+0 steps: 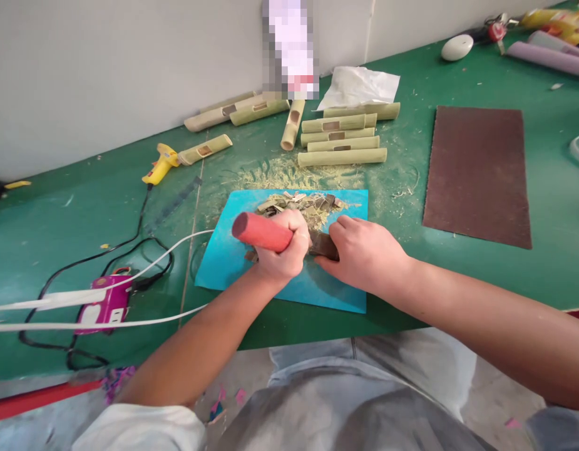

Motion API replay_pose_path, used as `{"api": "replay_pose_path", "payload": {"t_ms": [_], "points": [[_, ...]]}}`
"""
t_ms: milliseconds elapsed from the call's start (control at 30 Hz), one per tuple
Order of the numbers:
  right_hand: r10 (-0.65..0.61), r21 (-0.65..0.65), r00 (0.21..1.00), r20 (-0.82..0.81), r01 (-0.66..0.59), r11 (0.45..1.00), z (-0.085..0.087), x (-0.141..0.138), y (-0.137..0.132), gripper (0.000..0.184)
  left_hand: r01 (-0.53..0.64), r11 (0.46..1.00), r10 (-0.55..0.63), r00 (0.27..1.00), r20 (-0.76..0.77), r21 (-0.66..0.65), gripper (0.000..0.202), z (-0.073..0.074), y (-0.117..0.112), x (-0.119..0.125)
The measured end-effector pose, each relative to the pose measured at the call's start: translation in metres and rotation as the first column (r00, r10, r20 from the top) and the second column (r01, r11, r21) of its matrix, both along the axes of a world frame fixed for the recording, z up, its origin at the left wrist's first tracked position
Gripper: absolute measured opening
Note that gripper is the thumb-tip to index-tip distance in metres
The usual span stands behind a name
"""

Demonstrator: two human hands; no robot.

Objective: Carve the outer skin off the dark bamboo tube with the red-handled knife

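Note:
My left hand (289,244) is closed round a thick red cylinder (261,232), whose blunt end points up and to the left. What lies at its other end is hidden by the fist. Close beside it, my right hand (359,250) grips a dark brown piece (325,245) that resembles the brown sheet at the right; most of it is under the fingers. Both hands are over a blue board (338,297). Bamboo chips and shavings (312,203) are heaped on the board just beyond my fists.
Several bamboo tubes with cut-out slots (340,144) lie behind the board. To the left are a yellow glue gun (162,164), a purple power strip (111,300) and loose cables. A brown sheet like sandpaper (479,175) lies right, with a white paper (359,86) at the back.

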State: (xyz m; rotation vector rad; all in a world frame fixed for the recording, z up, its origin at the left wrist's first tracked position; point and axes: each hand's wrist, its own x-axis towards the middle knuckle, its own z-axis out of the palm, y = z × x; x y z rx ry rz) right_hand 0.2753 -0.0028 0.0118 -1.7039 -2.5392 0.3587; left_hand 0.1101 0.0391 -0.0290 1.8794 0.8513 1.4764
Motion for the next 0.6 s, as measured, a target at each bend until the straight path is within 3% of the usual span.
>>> {"api": "replay_pose_path", "payload": {"t_ms": [200, 400, 600], "points": [[-0.004, -0.001, 1.000, 0.001, 0.004, 1.000, 0.001, 0.000, -0.001, 0.028, -0.095, 0.995, 0.097, 0.994, 0.054, -0.027, 0.035, 0.004, 0.002, 0.000], [0.014, 0.047, 1.000, 0.000, -0.014, 0.999, 0.000, -0.001, -0.003, 0.024, -0.041, 0.999, 0.040, 0.997, -0.064, -0.022, 0.033, 0.010, 0.000, 0.000], [0.028, 0.099, 1.000, 0.004, -0.028, 0.995, -0.001, -0.001, -0.005, 0.019, -0.011, 1.000, 0.013, 0.997, -0.079, 0.021, 0.022, 0.012, -0.002, -0.002]]}}
